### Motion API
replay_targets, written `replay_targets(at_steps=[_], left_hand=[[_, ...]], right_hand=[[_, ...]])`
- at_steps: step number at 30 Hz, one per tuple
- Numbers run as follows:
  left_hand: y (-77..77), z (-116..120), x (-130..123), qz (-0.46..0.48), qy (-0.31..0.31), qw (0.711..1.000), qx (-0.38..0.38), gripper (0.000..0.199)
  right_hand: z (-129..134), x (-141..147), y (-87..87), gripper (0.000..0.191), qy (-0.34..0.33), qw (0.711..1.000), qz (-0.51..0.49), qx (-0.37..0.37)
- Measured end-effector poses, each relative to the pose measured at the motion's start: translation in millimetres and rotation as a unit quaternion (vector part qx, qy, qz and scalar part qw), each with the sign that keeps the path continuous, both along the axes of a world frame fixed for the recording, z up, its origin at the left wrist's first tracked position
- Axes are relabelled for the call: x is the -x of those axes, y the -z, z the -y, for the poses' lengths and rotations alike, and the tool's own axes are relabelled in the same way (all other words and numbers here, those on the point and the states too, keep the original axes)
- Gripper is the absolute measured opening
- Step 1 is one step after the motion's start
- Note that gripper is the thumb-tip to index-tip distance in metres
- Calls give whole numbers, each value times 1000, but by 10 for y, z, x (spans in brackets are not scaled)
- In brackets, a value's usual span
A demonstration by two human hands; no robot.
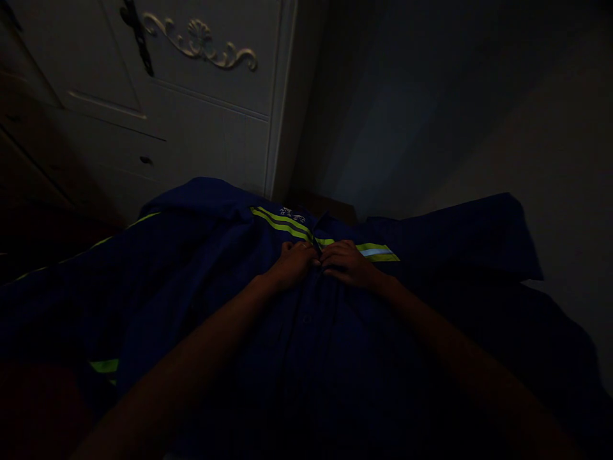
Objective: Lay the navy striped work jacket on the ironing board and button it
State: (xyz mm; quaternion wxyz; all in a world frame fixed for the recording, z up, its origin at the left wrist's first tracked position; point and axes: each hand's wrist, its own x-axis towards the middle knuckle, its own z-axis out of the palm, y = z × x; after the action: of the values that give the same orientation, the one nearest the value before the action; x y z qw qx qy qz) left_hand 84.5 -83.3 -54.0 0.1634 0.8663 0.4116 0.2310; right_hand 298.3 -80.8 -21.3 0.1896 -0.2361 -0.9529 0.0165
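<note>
A dark blue work jacket [211,255] with yellow-green reflective stripes lies spread out before me, its sleeves out to the sides. At the front opening, level with the chest stripe [282,223], my left hand [295,260] is closed on the cloth. My right hand [347,262] meets it from the other side, fingers bent and pinching the jacket's front edge. The fingertips of both hands nearly touch. Below them a button [307,319] shows faintly on the placket. Whether a button is between my fingers is hidden by the dim light.
Beyond the jacket on the left stands a pale cabinet [215,140] with scroll carving [200,39] and a dark handle [138,38]. A plain wall [431,128] rises at the right. Something reddish [43,402] lies at lower left. The whole scene is very dark.
</note>
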Motion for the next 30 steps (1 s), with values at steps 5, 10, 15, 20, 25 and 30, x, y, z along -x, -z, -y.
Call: replay_targets(at_steps=[5, 10, 15, 20, 25, 30], left_hand=[[-21, 13, 4, -17, -8, 1000, 6, 25], [-99, 20, 91, -7, 55, 998, 40, 25], [-144, 31, 191, -19, 118, 992, 45, 37], [-84, -3, 191, -20, 111, 993, 38, 28], [-88, 29, 124, -55, 80, 995, 8, 23], [-134, 115, 57, -105, 54, 992, -42, 27]], right_hand=[[31, 18, -21, 18, -4, 999, -31, 21], [14, 0, -6, 14, -2, 999, -25, 43], [-15, -63, -2, 12, 18, 998, 6, 65], [-14, -85, -7, 11, 29, 998, 14, 59], [-16, -83, -16, 10, 18, 997, -5, 69], [-13, -82, -48, 10, 17, 993, -40, 113]])
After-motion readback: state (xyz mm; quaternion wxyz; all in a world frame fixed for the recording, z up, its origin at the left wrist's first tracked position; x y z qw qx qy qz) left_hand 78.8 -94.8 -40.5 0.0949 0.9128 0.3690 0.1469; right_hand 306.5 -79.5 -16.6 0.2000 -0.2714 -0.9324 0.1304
